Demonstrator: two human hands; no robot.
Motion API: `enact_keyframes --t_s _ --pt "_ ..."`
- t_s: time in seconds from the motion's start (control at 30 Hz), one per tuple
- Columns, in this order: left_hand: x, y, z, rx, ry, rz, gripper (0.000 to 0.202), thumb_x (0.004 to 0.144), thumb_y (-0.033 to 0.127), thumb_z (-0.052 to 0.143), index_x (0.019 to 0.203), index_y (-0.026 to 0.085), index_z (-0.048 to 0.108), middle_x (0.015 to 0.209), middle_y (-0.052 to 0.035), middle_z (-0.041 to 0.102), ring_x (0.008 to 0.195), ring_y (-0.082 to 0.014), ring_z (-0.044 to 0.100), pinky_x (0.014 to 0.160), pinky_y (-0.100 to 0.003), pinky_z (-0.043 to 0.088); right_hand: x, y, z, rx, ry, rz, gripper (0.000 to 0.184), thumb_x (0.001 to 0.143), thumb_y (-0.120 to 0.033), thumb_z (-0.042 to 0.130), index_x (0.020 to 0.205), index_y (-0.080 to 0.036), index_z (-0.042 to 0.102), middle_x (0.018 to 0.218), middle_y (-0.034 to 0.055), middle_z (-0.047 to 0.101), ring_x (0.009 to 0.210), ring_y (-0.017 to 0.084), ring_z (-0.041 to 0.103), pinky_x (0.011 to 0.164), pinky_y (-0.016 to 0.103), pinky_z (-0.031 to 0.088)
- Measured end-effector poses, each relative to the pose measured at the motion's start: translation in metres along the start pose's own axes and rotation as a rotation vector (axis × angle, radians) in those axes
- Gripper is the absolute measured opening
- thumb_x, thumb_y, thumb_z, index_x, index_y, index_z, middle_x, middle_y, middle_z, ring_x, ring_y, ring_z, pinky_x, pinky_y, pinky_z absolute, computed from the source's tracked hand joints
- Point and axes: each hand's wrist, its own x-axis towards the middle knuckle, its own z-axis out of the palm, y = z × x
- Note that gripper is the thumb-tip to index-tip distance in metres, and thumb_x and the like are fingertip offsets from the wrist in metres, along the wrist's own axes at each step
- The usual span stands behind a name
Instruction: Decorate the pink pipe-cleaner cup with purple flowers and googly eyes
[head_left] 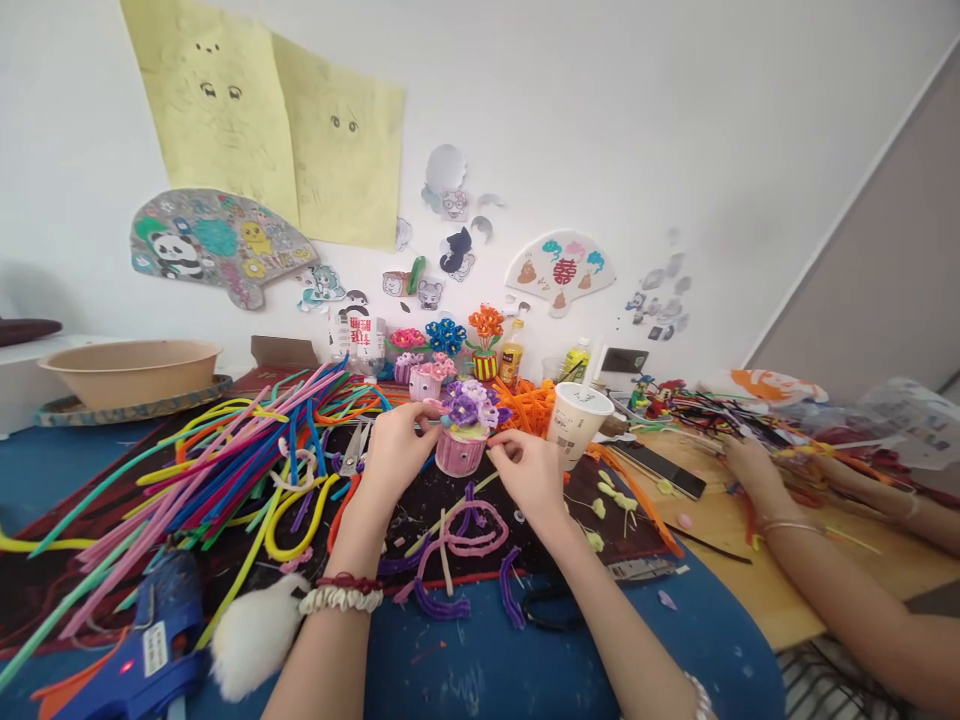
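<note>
A small pink pot with purple pipe-cleaner flowers [463, 428] stands on the dark mat [600, 530] in front of me. My left hand [395, 449] is curled against the pot's left side, fingertips pinching at the flowers. My right hand [527, 470] pinches at the pot's right rim with fingers closed; what it holds there is too small to make out. Loose purple and pink pipe-cleaner pieces [469, 545] lie just below both hands.
A big heap of coloured pipe cleaners [225, 450] covers the left. A blue glue gun [150, 650] and white fluffy ball [251, 635] lie front left. A paper cup [576, 420], a phone [667, 468], scissors [354, 450]. Another person's arms [817, 540] work at right.
</note>
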Motion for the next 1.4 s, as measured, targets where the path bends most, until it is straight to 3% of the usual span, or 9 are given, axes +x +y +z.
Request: enact_keyframes --t_s 0.47,0.6,0.8,0.97,1.2,1.3,1.4 --pt "-0.010 0.011 -0.004 0.076 0.088 -0.014 0.019 0.088 0.036 0.059 0.088 0.018 0.066 0.077 -0.0002 0.063 0.073 -0.0153 0.059 0.071 -0.031 0.046 -0.002 0.007 0.003 -0.189 0.065 -0.013 0.022 0.078 -0.023 0.055 0.080 -0.023 0.077 0.066 0.0042 0.075 0.065 0.024 0.068 0.063 0.031 0.044" --pt "-0.010 0.012 -0.003 0.062 0.066 -0.041 0.023 0.087 0.039 0.060 0.089 0.017 0.066 0.063 0.0034 0.057 0.060 -0.0130 0.054 0.062 -0.028 0.043 -0.002 0.009 0.006 -0.183 0.038 -0.018 0.021 0.077 -0.022 0.056 0.081 -0.023 0.077 0.066 0.0047 0.075 0.067 0.024 0.068 0.061 0.030 0.043" --pt "-0.010 0.014 0.000 0.069 0.061 -0.035 0.027 0.087 0.043 0.059 0.092 0.017 0.065 0.061 0.0048 0.052 0.056 -0.0126 0.050 0.059 -0.027 0.040 -0.004 0.010 0.009 -0.113 0.067 -0.015 0.016 0.079 -0.021 0.059 0.077 -0.022 0.075 0.063 0.0017 0.072 0.064 0.020 0.066 0.064 0.030 0.045" --pt "-0.008 0.012 0.002 0.095 0.059 -0.002 0.024 0.087 0.038 0.060 0.099 0.018 0.063 0.073 0.0021 0.057 0.066 -0.0137 0.054 0.065 -0.030 0.044 -0.004 0.008 0.000 0.030 0.240 0.015 0.018 0.080 -0.022 0.057 0.071 -0.019 0.073 0.054 0.0008 0.065 0.055 0.018 0.061 0.065 0.031 0.047" --pt "-0.003 0.009 0.008 0.118 0.055 -0.010 0.023 0.087 0.037 0.060 0.098 0.017 0.063 0.073 0.0016 0.057 0.070 -0.0147 0.055 0.069 -0.031 0.046 0.011 0.023 -0.028 0.272 0.716 0.158 0.028 0.075 -0.022 0.044 0.082 -0.013 0.070 0.054 0.0017 0.059 0.049 0.017 0.055 0.049 0.026 0.042" --pt "-0.003 0.010 0.008 0.103 0.058 -0.031 0.021 0.087 0.037 0.061 0.094 0.017 0.062 0.071 0.0024 0.056 0.067 -0.0138 0.054 0.067 -0.030 0.045 0.015 0.028 -0.033 0.335 0.795 0.183 0.028 0.072 -0.020 0.043 0.080 -0.013 0.069 0.051 -0.0003 0.055 0.047 0.016 0.052 0.047 0.024 0.040" --pt "-0.003 0.010 0.006 0.082 0.073 -0.055 0.020 0.087 0.035 0.060 0.092 0.016 0.061 0.073 0.0021 0.057 0.066 -0.0133 0.053 0.065 -0.029 0.043 0.016 0.028 -0.031 0.371 0.795 0.184 0.025 0.070 -0.021 0.046 0.076 -0.014 0.069 0.050 -0.0012 0.054 0.047 0.016 0.053 0.049 0.024 0.040"
